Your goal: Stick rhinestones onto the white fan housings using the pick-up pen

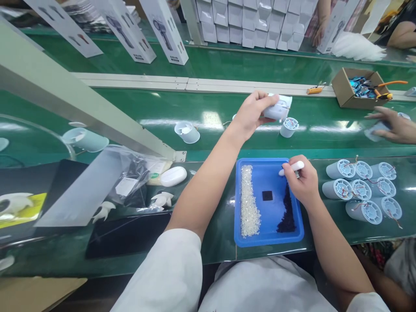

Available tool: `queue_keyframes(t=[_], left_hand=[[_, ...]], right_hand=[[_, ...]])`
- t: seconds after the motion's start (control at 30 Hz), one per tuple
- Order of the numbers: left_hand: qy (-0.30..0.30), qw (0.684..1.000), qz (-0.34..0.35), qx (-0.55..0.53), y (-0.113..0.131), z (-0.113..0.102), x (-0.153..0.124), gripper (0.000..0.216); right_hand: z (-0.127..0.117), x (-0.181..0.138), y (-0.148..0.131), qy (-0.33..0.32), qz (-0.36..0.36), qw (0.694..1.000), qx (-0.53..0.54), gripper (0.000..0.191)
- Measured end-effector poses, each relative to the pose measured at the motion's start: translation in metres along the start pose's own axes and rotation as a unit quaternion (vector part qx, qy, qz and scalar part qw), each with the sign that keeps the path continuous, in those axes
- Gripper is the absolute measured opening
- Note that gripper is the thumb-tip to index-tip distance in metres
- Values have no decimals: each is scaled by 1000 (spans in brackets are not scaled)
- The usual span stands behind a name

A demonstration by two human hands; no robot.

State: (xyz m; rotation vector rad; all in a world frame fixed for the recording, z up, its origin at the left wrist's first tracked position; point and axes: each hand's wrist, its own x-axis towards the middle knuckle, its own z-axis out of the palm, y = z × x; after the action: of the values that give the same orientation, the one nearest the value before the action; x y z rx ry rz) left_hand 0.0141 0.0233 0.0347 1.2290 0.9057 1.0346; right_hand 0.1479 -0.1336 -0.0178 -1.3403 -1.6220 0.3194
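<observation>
The pale blue cylindrical housing (280,110) is held in the air by the left fingers (271,100), lying nearly on its side, with one end turned toward the right. Its surface is smooth, with some outlined shape on it. The white pen-like tool (297,165) has a rounded end. It is held slantwise by the right fingers (291,177), over the right part of the blue tray (264,177), near the black pieces (286,219).
</observation>
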Motion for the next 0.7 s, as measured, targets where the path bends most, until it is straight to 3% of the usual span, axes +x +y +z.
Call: queue_keyframes(t=[0.1,0.17,0.2,0.23,0.3,0.37,0.43,0.57,0.7], left_hand=[[-23,989,-34,-139,3,1,1,13],[-6,983,-51,-179,3,4,1,13],[3,980,-60,-191,3,6,1,13],[8,976,-71,-203,2,8,0,12],[-4,971,-95,-220,1,12,-4,13],[-29,971,-108,-209,0,16,-8,14],[-53,975,-113,-182,1,18,-14,11],[-82,981,-106,-143,3,23,-22,6],[-96,984,-91,-123,6,28,-27,8]], right_hand=[[1,-5,-11,-90,-36,994,45,19],[2,-8,-17,-172,-60,981,72,17],[2,-9,-18,-178,-65,978,85,16],[2,-10,-19,-150,-67,981,99,14],[0,-10,-17,-29,-56,989,130,9],[-4,-8,-13,99,-27,982,159,7],[-8,-7,-10,178,20,969,173,11],[-11,-5,-8,214,90,959,164,20],[-10,-4,-8,217,102,958,161,22]])
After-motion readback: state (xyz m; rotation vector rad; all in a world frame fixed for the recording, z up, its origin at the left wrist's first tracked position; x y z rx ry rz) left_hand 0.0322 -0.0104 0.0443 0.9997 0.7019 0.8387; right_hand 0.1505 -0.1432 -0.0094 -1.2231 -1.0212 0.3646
